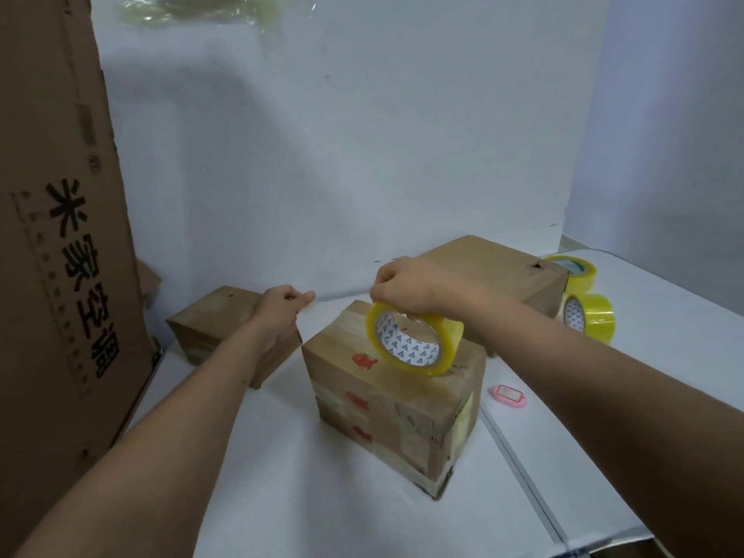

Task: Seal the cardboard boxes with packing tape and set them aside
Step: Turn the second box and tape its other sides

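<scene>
A taped cardboard box with red marks stands in the middle of the white table. My right hand grips a yellow tape roll from above, holding it upright on the box's top. My left hand hovers left of the box over a smaller cardboard box, its fingers curled; whether it pinches a tape end I cannot tell. A third, larger box sits behind my right arm.
A tall cardboard carton with black print stands along the left. Two more yellow tape rolls lie at the back right. A small pink object lies right of the middle box. A white wall rises behind.
</scene>
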Demonstrator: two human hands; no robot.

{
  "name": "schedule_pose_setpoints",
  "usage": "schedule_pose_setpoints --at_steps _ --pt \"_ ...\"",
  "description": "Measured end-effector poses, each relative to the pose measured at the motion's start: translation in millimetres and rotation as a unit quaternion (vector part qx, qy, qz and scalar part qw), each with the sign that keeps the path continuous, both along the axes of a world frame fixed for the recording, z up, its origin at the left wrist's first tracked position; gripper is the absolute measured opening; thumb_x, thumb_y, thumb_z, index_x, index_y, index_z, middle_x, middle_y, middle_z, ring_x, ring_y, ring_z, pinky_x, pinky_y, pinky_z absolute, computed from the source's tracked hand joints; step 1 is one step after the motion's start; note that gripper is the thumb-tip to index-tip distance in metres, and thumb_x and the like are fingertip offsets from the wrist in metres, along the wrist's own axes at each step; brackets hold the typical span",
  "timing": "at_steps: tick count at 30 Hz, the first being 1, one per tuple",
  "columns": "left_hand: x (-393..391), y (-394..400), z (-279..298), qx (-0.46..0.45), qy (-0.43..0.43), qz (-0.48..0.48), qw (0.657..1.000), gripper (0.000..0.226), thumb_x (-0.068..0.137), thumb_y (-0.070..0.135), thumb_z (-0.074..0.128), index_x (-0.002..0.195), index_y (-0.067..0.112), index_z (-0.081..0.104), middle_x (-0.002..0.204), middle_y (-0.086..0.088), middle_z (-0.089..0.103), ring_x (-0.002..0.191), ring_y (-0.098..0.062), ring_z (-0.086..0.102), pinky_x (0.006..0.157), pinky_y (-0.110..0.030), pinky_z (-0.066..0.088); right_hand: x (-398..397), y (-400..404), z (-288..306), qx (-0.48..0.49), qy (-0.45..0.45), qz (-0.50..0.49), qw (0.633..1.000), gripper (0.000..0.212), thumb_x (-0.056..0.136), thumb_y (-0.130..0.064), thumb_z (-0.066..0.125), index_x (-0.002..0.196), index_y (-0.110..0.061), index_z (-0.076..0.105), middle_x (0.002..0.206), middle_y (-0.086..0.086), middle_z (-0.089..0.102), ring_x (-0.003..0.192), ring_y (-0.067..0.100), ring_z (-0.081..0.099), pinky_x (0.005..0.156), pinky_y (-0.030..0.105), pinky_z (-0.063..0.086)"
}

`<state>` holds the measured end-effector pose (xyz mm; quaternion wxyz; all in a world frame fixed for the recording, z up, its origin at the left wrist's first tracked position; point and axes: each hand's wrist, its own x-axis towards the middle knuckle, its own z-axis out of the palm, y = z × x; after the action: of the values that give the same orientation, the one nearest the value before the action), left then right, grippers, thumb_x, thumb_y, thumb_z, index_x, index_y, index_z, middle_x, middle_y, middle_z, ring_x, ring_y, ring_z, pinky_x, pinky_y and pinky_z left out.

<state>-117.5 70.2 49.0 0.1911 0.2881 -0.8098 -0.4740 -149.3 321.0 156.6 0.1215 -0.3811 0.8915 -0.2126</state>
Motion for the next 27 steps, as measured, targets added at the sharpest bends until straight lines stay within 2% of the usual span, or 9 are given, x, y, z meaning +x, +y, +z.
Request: schedule_pose_setpoints --at_steps 3,5,10,15,20,27 --pt "-2.6 -4.8 -11.5 -0.006 0.011 0.005 1.000 0.032 0.092 0.035 0.066 0.073 0.012 0.054 0.066 -0.006 0.052 0.061 -0.020 0.047 0.058 -0.029 0.039 -3.5 -7.3 -0.1 -0.005 0.001 -0.003 1.000 0.032 0.096 -0.034 0.047 0.119 -0.016 0.061 0.103 0.005 0.063 0.071 0.015 0.054 0.072 0.030 0.048" --pt "-3.4 -7.0 -16.9 0.001 0.018 0.005 1.000 0.032 0.092 0.035 0.066 0.072 0.013 0.054 0.064 -0.004 0.053 0.061 -0.020 0.047 0.057 -0.029 0.038 -5.5 -11.3 -0.5 0.002 0.003 -0.007 1.000 0.032 0.095 -0.034 0.047 0.116 -0.015 0.062 0.097 0.004 0.063 0.066 0.013 0.053 0.074 0.031 0.049" --pt "-6.8 -8.1 -25.7 -0.007 0.008 0.005 1.000 0.031 0.093 0.035 0.065 0.075 0.012 0.053 0.063 -0.002 0.051 0.058 -0.017 0.045 0.053 -0.027 0.035 -9.4 -22.0 -4.4 0.040 0.017 -0.010 0.999 0.031 0.095 -0.033 0.045 0.110 -0.010 0.061 0.089 0.004 0.059 0.062 0.014 0.051 0.065 0.027 0.045" --pt "-8.9 -11.3 -34.9 -0.030 0.013 0.004 0.999 0.034 0.092 0.037 0.065 0.081 0.006 0.056 0.070 -0.004 0.051 0.064 -0.017 0.047 0.056 -0.027 0.039 -10.4 -31.4 -8.8 0.055 0.026 -0.014 0.998 0.024 0.095 -0.033 0.046 0.097 -0.012 0.058 0.075 0.001 0.054 0.058 0.013 0.050 0.052 0.023 0.038" --pt "-9.5 -13.9 -42.8 -0.006 0.023 -0.013 1.000 0.031 0.091 0.035 0.066 0.079 0.010 0.053 0.073 -0.007 0.051 0.067 -0.019 0.048 0.059 -0.029 0.041 -10.3 -32.7 -8.2 0.073 0.049 -0.011 0.996 0.024 0.095 -0.029 0.045 0.075 -0.016 0.049 0.069 0.000 0.051 0.056 0.014 0.047 0.050 0.023 0.034" --pt "-7.3 -3.9 -53.8 0.046 0.039 -0.018 0.998 0.030 0.091 0.028 0.067 0.073 0.012 0.051 0.072 -0.008 0.049 0.069 -0.021 0.046 0.067 -0.035 0.039 -9.9 -31.3 -9.8 0.079 0.057 0.005 0.995 0.028 0.097 -0.028 0.043 0.072 -0.015 0.046 0.069 0.001 0.049 0.055 0.014 0.045 0.050 0.024 0.035"
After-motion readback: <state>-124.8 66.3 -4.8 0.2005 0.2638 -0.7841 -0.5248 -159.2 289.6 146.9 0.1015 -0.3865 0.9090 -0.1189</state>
